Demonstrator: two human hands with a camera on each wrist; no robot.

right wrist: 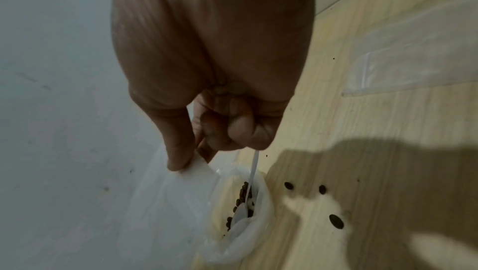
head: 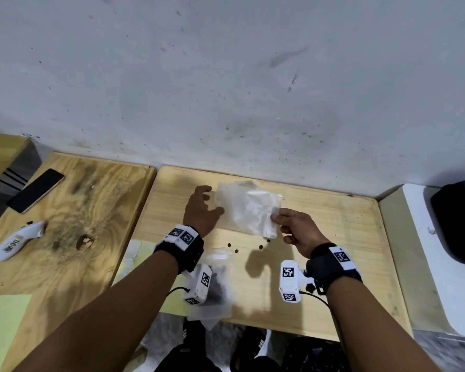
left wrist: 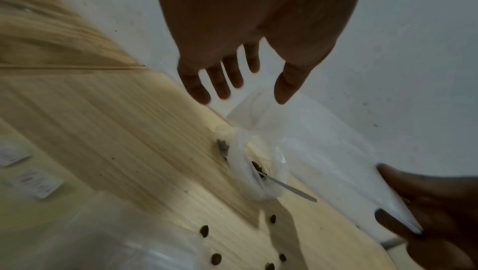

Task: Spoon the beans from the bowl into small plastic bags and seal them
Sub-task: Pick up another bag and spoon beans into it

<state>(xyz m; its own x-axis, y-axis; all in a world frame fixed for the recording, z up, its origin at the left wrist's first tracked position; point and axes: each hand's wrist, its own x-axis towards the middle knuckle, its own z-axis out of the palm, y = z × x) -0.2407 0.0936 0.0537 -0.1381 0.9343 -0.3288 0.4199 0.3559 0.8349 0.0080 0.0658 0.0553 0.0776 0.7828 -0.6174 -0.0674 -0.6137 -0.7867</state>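
My right hand (head: 275,214) pinches the corner of a clear empty plastic bag (head: 250,213) between thumb and forefinger (right wrist: 181,160), holding it up above the light wooden table (head: 333,237). My left hand (head: 212,200) hovers open at the bag's left edge with fingers (left wrist: 220,88) spread, holding nothing. Under the bag stands a plastic-lined bowl (left wrist: 240,164) of dark beans (right wrist: 241,194), with a white spoon (left wrist: 292,189) resting in it. Several loose beans (head: 261,247) lie on the table. A bag holding beans (head: 218,288) lies near the front edge, partly hidden by my left wrist.
A second wooden table (head: 78,210) on the left carries a black phone (head: 35,190) and a white handheld controller (head: 18,240). A black bag (head: 457,221) sits on a white surface at the right. The grey wall (head: 226,76) stands just behind the table.
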